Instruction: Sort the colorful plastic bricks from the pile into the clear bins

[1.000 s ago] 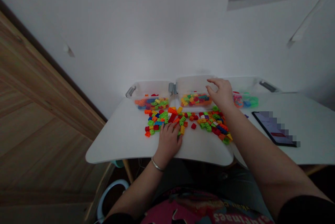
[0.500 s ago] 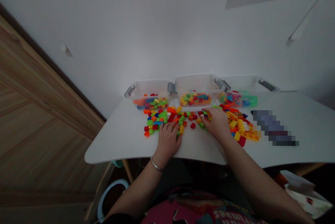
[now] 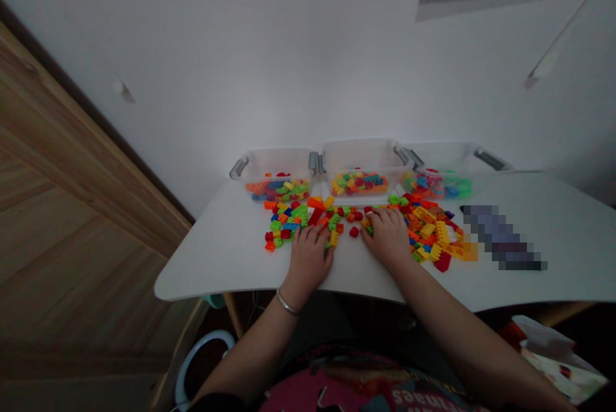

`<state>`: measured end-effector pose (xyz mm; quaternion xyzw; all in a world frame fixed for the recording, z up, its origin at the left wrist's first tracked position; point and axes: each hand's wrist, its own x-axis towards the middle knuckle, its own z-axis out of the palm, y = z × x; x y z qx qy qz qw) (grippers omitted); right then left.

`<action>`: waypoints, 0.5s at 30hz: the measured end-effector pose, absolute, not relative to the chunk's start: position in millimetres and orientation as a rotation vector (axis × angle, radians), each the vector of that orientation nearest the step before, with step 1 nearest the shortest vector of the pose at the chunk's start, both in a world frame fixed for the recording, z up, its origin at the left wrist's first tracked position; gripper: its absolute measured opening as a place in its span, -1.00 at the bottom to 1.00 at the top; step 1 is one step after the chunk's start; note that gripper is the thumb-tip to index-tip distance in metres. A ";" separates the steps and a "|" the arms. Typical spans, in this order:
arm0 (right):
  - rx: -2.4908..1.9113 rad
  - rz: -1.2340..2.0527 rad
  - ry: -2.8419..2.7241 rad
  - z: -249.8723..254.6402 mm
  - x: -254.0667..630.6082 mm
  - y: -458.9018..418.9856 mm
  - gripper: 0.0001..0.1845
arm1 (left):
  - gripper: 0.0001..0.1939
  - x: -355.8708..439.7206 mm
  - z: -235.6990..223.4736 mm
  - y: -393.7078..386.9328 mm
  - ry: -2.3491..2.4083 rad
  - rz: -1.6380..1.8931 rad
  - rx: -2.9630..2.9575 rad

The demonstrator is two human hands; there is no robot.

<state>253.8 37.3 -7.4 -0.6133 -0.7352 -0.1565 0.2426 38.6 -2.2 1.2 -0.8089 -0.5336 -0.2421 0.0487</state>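
Many small plastic building bricks (image 3: 428,229) in red, orange, yellow, green and blue lie scattered across a white table (image 3: 231,258). My left hand (image 3: 310,255) rests palm down at the near edge of the left heap (image 3: 289,223), fingers stretched onto the bricks, a metal bangle on its wrist. My right hand (image 3: 387,235) lies palm down on the bricks in the middle, fingers curled a little over them. I cannot see a brick held in either hand.
Three clear plastic bins with grey handles stand along the wall: left (image 3: 276,165), middle (image 3: 360,155), right (image 3: 457,155), each holding bricks. A dark flat device (image 3: 503,245) lies right of the bricks. A wooden panel (image 3: 72,206) stands left; a stool ring (image 3: 197,360) below.
My right hand came down from above the middle bin onto the bricks, then slid slightly left and nearer. The left hand stayed in place.
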 end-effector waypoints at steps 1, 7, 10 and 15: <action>-1.672 -0.424 -2.014 -7.6 253.6 38.0 -0.66 | -0.60 38.6 1.5 -2.3 -1.629 -0.735 -2.466; -1.633 -0.373 -2.003 -8.1 254.6 40.9 -0.73 | -0.60 38.8 3.2 -3.2 -1.651 -0.725 -2.466; -1.574 -0.311 -1.991 -8.3 256.9 41.0 -0.73 | -0.60 38.8 2.9 -3.0 -1.642 -0.726 -2.464; -1.475 -0.200 -1.923 -9.0 261.1 40.6 -0.75 | -0.60 38.5 1.8 -2.5 -1.629 -0.746 -2.456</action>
